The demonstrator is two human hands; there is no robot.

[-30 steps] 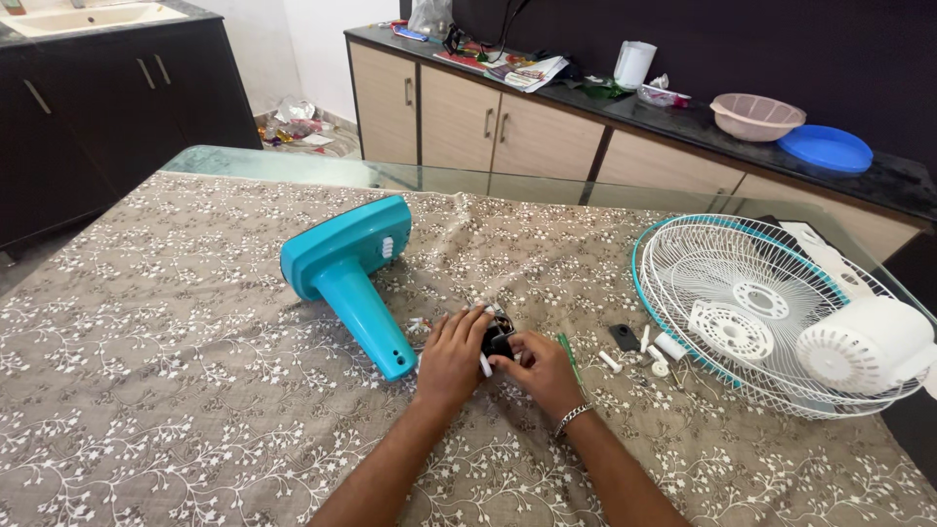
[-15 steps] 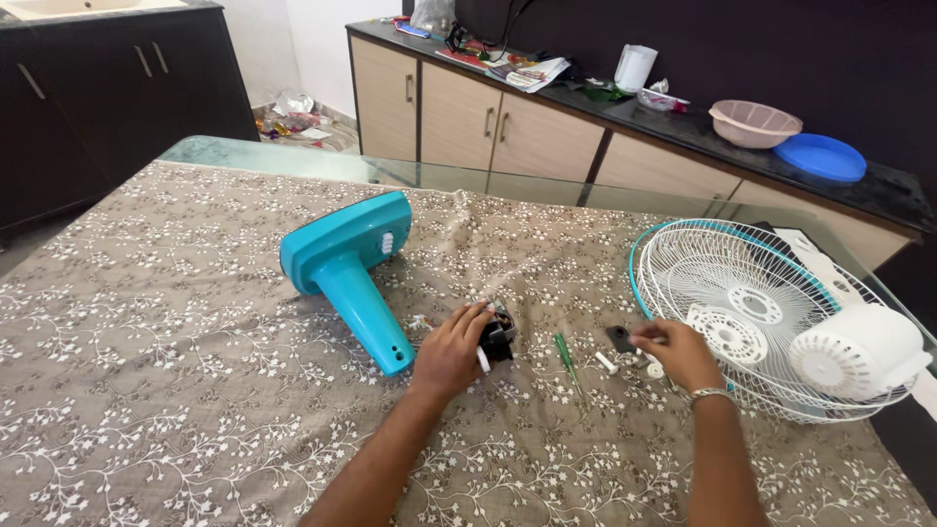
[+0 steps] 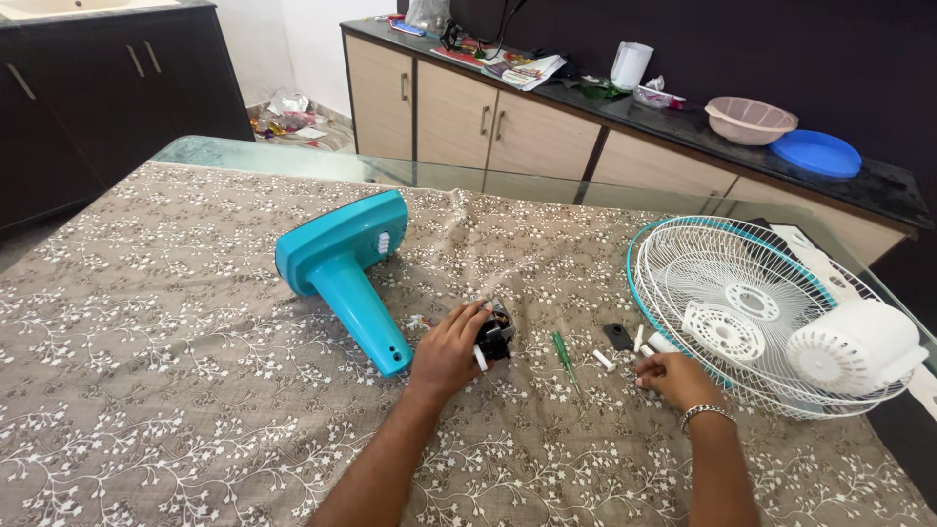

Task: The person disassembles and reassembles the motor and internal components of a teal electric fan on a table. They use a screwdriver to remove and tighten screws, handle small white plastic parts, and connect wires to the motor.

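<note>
My left hand point(image 3: 447, 349) rests on the patterned tablecloth and grips a small black fan motor part point(image 3: 495, 335) beside the teal fan stand point(image 3: 344, 271), which lies on its side. My right hand point(image 3: 675, 378) is curled over small white parts point(image 3: 644, 349) close to the rim of the white fan grille point(image 3: 742, 310); whether it holds one I cannot tell. A green-handled screwdriver point(image 3: 564, 353) lies between my two hands. A small black piece point(image 3: 617, 336) sits just beyond the white parts.
A white motor cover point(image 3: 852, 344) lies on the grille at the right. The glass table edge point(image 3: 293, 158) shows past the cloth. Behind stands a counter point(image 3: 625, 98) with a pink bowl point(image 3: 750, 118), a blue lid point(image 3: 816, 152) and papers.
My right hand left the black motor part and moved right to the small white parts by the grille. My left hand stayed on the motor part.
</note>
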